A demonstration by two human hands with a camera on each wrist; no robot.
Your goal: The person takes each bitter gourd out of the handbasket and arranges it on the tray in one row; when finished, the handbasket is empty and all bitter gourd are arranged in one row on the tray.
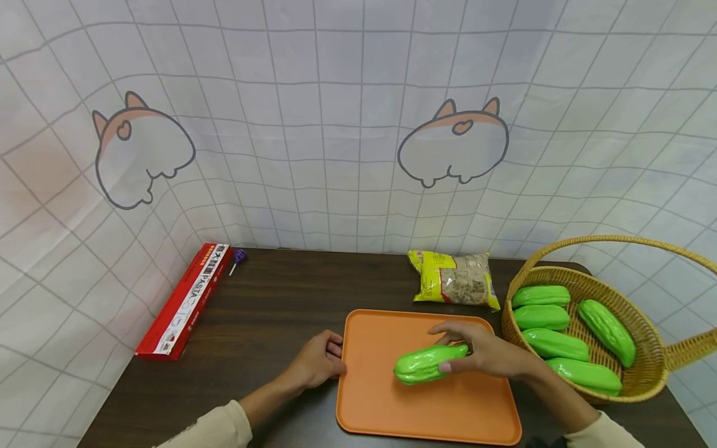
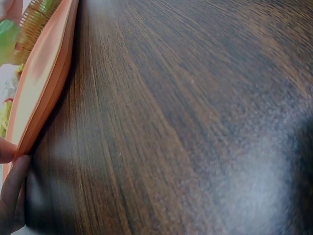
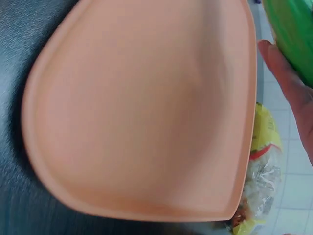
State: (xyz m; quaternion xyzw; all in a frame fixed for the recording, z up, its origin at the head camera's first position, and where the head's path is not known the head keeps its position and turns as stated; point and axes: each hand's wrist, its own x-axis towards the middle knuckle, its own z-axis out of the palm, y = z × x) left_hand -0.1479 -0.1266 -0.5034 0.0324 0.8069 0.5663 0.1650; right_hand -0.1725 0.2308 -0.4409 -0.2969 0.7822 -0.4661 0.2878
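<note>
Green gourd [image 1: 421, 367] above tray [image 1: 381, 407]
Right hand [image 1: 488, 353]: fingers clamped on green gourd, long axis roughly along tray's length. Left hand [image 1: 315, 362] touches tray's left rim; finger closure indeterminate.

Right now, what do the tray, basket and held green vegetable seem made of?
Tray: probably plastic, smooth with a soft sheen; even colour, rounded moulded rim.
Basket: wicker or a woven imitation, light sheen; interlaced strands show.
Green vegetable in the right hand: glossy, perhaps moulded plastic or foam, from its bright highlights; I can't be sure.
</note>
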